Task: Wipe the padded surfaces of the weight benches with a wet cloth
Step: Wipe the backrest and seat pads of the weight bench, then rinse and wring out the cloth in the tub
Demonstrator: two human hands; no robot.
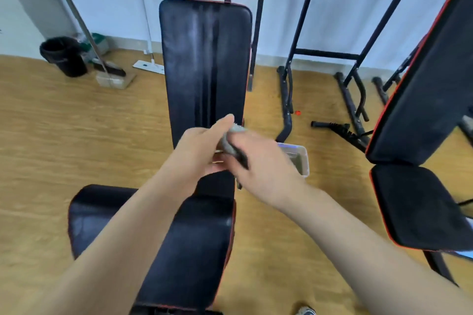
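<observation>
Wood-look floor (64,135), pale wall, gym frames leaning about, and I'm standing over the bench (204,64) looking down its length.

So the cloth (231,139) is a small grey wad bunched up between my two hands, held above the gap where the long back pad meets the seat (194,250). It's not touching any pad right now. My left hand (199,151) has its fingers curled onto the near edge of it with the thumb sticking up, and my right hand (261,169) is closed over the far side. It's blurry, so the exact finger placement I can't call.

Handling-wise I'd guess it's light, floppy and soggy, no stiffness at all. Best to grip it as a folded pad under a flat palm rather than pinch a corner, or it'll just trail.

Clear tub (299,161) sits on the floor just right of the bench, mostly behind my right hand. Second bench (422,89) is off to the right.
</observation>
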